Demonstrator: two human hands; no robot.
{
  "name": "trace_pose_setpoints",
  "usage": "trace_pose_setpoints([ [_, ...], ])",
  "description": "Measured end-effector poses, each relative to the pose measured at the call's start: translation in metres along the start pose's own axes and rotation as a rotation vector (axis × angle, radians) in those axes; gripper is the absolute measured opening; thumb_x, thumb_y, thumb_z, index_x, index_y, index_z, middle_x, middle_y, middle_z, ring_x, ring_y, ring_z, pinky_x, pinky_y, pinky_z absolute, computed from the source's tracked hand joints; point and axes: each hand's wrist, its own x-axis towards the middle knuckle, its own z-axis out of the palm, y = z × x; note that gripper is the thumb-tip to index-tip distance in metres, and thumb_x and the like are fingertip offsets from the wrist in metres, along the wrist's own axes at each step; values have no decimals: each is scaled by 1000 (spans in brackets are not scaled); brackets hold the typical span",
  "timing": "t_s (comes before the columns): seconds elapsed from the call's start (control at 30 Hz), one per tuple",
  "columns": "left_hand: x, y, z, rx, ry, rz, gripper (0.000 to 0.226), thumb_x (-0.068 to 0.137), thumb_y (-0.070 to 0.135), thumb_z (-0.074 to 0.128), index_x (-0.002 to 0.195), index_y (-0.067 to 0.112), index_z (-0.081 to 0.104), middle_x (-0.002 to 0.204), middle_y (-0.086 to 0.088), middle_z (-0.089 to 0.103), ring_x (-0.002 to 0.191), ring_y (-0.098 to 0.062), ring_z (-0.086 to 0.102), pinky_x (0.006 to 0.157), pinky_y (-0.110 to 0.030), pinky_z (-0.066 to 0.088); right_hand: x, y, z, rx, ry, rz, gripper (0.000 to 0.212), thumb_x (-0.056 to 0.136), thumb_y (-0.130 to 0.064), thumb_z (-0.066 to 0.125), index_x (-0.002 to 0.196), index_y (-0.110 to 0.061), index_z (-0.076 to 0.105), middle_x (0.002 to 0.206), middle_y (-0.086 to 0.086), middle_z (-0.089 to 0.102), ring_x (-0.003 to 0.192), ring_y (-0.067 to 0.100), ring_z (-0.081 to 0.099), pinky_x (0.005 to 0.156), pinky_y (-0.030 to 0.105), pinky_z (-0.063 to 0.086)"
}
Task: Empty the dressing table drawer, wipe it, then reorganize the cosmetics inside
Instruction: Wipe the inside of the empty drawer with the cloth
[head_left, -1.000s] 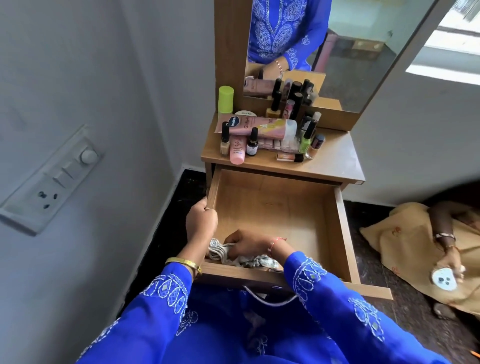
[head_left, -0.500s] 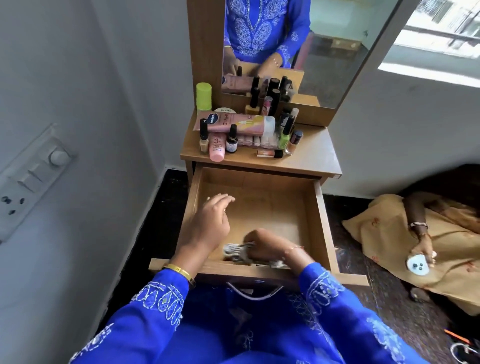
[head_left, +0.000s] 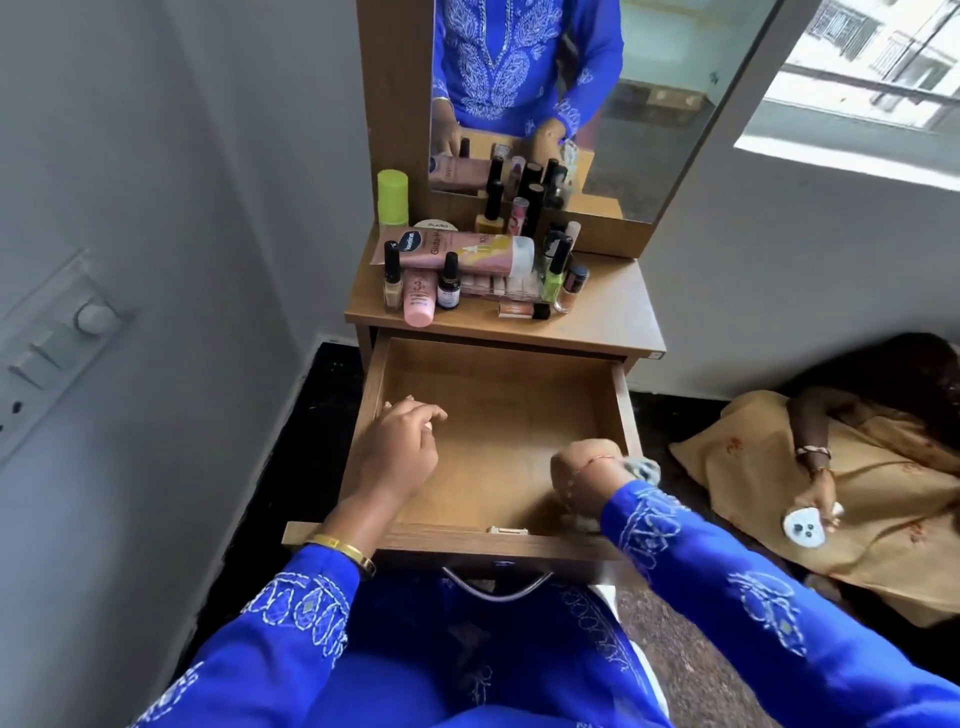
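Note:
The wooden drawer (head_left: 498, 374) of the dressing table is pulled out and holds no cosmetics. My right hand (head_left: 582, 467) is in its front right corner, shut on a patterned cloth (head_left: 644, 467) that pokes out against the right wall. My left hand (head_left: 400, 447) hovers over the drawer's left side, fingers loosely apart, holding nothing. Several cosmetics (head_left: 478, 270) are crowded on the tabletop (head_left: 613, 317): a pink lotion tube lying flat, nail polish bottles, a lime green container.
A mirror (head_left: 597, 93) rises behind the tabletop. A grey wall with a switch plate (head_left: 52, 332) is close on the left. Another person lies on the floor at the right on tan fabric (head_left: 883, 499), holding a white device. The drawer's metal handle (head_left: 496, 587) faces me.
My right hand has slid the cloth from the drawer's front left to its front right corner. My left hand let go of the drawer's left wall and now hovers inside.

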Motion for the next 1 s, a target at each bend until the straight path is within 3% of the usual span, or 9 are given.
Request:
trace_pose_setpoints([
  [0.1,1,-1,-2,-15,-8,-31,33,92,4,40,112,13,64,127,-4,59,129,-19,44,106,-31,35,30,-1,-8,-252,253,102,23,94,-23,46,99,-11,65,122,2,57,115,23,50,89,34,39],
  [0.23,0,-1,-4,-25,-13,-45,33,92,3,40,113,11,64,128,-5,58,130,-19,43,105,-28,34,88,41,0,-323,584,194,19,49,-35,80,61,-21,75,75,1,69,76,24,58,78,35,30],
  [0.37,0,0,-5,-30,-1,-43,32,92,3,40,112,11,64,127,-5,59,127,-20,46,102,-26,36,56,29,-1,-397,520,143,29,85,-16,50,111,-11,61,111,12,59,107,27,50,88,30,32],
  [0.5,-3,0,-9,-89,32,-45,32,92,1,40,112,9,64,127,-7,58,126,-18,47,94,-16,33,44,-10,9,-378,349,125,34,95,-13,37,122,-10,58,123,9,59,115,31,50,95,38,40],
  [0.67,-1,-2,-9,-136,106,-6,32,89,-2,42,107,8,66,124,-7,60,130,-20,45,102,-24,39,9,-23,16,-44,57,-1,32,92,-15,49,121,-10,59,129,8,58,119,28,56,92,42,49],
  [0.77,0,-1,-8,-151,156,-10,31,89,-3,42,108,6,66,124,-7,60,132,-20,42,105,-24,35,-1,10,5,211,75,-145,22,84,-18,59,101,-9,69,96,10,69,92,24,65,78,30,51],
  [0.83,0,1,-9,-151,203,-29,32,88,-3,43,110,5,64,124,-10,59,130,-22,43,106,-25,33,-3,33,0,659,57,-272,7,80,-12,64,85,-11,68,70,2,64,69,17,59,61,25,48],
  [0.9,3,-1,-8,-120,261,-72,37,85,-5,43,116,3,61,128,-14,55,130,-28,42,112,-34,31,2,37,-1,1225,151,-300,8,79,-2,63,81,-10,62,68,0,60,64,13,55,56,21,43],
  [1.0,8,-7,-7,-34,243,-249,52,85,-1,42,136,2,39,144,-19,37,136,-34,31,113,-49,26,34,22,4,1597,540,-26,11,79,-1,64,80,-9,56,81,10,60,79,21,56,59,22,41],
])
